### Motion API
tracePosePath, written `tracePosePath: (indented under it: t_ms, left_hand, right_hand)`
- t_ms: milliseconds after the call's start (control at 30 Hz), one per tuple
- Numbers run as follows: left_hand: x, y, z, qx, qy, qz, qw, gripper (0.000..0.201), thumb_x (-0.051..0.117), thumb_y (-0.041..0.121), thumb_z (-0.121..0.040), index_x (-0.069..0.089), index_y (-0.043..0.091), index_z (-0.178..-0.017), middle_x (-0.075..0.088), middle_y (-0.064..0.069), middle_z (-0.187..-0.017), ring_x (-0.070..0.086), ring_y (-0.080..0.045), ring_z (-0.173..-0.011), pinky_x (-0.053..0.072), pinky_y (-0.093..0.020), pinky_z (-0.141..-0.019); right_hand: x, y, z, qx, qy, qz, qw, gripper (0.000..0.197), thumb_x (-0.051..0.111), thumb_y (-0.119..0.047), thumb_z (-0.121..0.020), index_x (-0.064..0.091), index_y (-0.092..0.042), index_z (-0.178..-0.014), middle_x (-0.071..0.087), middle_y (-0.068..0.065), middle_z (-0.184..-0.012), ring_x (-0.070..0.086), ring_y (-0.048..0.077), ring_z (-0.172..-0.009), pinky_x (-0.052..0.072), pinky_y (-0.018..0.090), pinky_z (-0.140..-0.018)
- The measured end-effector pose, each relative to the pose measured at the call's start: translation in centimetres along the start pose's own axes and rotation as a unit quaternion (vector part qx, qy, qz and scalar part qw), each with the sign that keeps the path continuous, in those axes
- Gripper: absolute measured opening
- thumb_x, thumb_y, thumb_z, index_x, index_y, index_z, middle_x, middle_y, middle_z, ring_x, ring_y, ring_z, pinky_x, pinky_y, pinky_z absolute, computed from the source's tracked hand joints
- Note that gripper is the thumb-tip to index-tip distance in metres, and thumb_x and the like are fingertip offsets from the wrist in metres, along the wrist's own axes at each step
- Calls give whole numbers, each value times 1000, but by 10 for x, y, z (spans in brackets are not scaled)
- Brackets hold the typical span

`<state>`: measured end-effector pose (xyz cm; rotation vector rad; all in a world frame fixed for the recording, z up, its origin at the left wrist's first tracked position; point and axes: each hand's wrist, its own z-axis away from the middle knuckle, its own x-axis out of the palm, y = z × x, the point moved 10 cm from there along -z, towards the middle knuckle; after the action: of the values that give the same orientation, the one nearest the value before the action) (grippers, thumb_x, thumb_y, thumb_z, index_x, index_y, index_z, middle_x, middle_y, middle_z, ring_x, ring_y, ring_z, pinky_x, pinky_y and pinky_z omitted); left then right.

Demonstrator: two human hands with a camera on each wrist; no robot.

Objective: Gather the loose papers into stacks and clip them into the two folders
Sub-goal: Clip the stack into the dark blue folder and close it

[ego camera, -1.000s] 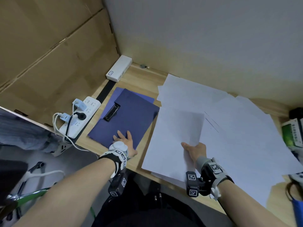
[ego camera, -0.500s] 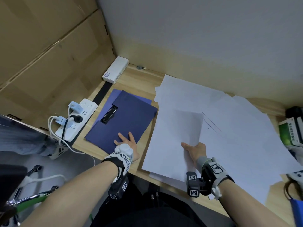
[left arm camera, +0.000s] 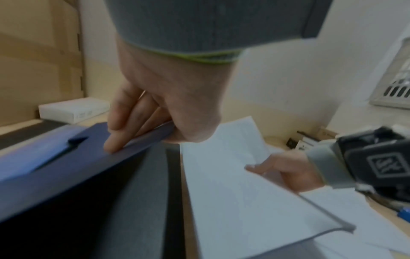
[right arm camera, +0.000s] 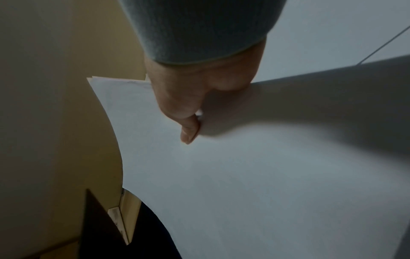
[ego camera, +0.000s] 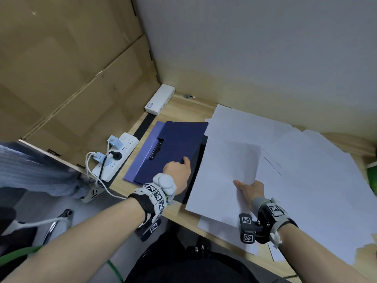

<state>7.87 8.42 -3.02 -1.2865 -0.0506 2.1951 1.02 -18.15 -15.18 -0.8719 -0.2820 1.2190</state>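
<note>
Two blue folders lie overlapped at the desk's left. The dark navy folder point(ego camera: 179, 139) is on top, and the lighter blue folder point(ego camera: 140, 158) under it shows a black clip point(ego camera: 156, 149). My left hand point(ego camera: 179, 170) grips the navy cover's right edge point(left arm camera: 142, 140), fingers on top and thumb beneath, and the cover is tilted up off its dark inside. My right hand point(ego camera: 250, 189) pinches a stack of white papers point(ego camera: 220, 176) just right of the folders, with the thumb point(right arm camera: 188, 129) on top. Loose white sheets point(ego camera: 306, 170) cover the desk to the right.
A white power strip point(ego camera: 116, 154) with plugs and cables lies left of the folders. A small white box point(ego camera: 160, 102) sits in the back corner by the cardboard wall point(ego camera: 71, 78). A green box point(ego camera: 372, 176) is at the right edge. Some sheets overhang the desk's front edge.
My left hand, which lay flat on the navy folder, now grips its right edge and has raised the cover. My right hand still holds the paper stack in about the same place.
</note>
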Motion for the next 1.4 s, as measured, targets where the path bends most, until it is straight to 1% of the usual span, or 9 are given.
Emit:
tracePosePath:
  t_ms: [167,333,400,500,633,767,900,1067,1400]
  left_hand:
    - [-44,-60,21,-52,62,63,995,81,46,7,-89,-3,6,-154,63,-14,-104,58,-29,-75,42,-35,-59]
    - [-46,-156,29,-126,133,176,967,101,56,2,-82,-12,23,-153,20,-15,-155,59,-38,-101,47,-39,-62]
    - [-37,-191,27,-160,124,133,970,102,61,1,-79,-6,23,-154,-5,-16,-161,44,-36,-126,49,-41,-79]
    - [-24,-218,14,-168,108,82,976,92,66,9,-78,12,18,-152,-16,-18,-159,3,-34,-149,30,-43,-112]
    - [-19,-215,-22,-89,140,102,981,63,55,13,-84,35,14,-144,13,-16,-160,7,-31,-149,25,-41,-116]
    - [2,-190,-66,-40,83,216,972,32,43,10,-85,57,13,-114,59,-7,-119,55,-29,-108,47,-36,-77]
    - [40,-163,-112,-23,8,265,964,23,44,26,-91,58,8,-94,65,-13,-102,59,-31,-83,50,-34,-72]
    - [69,-132,-146,-3,-53,242,969,44,46,51,-94,49,9,-82,55,-12,-86,51,-26,-74,39,-30,-64]
    - [68,-107,-165,55,8,143,988,50,33,55,-96,54,12,-82,62,-9,-84,61,-28,-77,38,-29,-61]
  right_hand:
    - [38,-16,-9,4,-17,1,1000,46,86,-20,-71,67,-1,-107,71,15,-95,68,34,-87,55,42,-83]
    - [86,-32,-20,-1,-43,30,999,48,87,-22,-68,67,-1,-106,72,14,-93,69,34,-86,57,49,-87]
    - [103,-42,-20,-3,-49,37,998,46,87,-22,-69,66,-2,-105,71,13,-91,68,33,-85,56,48,-87]
    - [119,-51,-24,1,-40,40,998,43,86,-20,-71,65,-3,-105,69,13,-90,67,34,-86,56,49,-88]
    - [130,-58,-34,8,-27,42,999,45,86,-19,-72,65,-1,-107,68,10,-84,67,34,-85,56,48,-87]
    - [129,-57,-47,16,-6,44,999,44,86,-19,-72,66,2,-106,70,9,-82,68,32,-82,57,44,-85]
    - [130,-47,-56,27,6,45,999,46,87,-25,-69,67,-1,-103,73,14,-89,70,34,-83,58,49,-85]
    - [138,-39,-47,32,2,43,999,32,85,-21,-73,66,-5,-94,72,13,-86,70,32,-80,58,45,-82]
    - [125,-29,-39,33,16,34,999,25,84,-21,-74,68,-10,-90,73,10,-83,70,29,-78,58,40,-76]
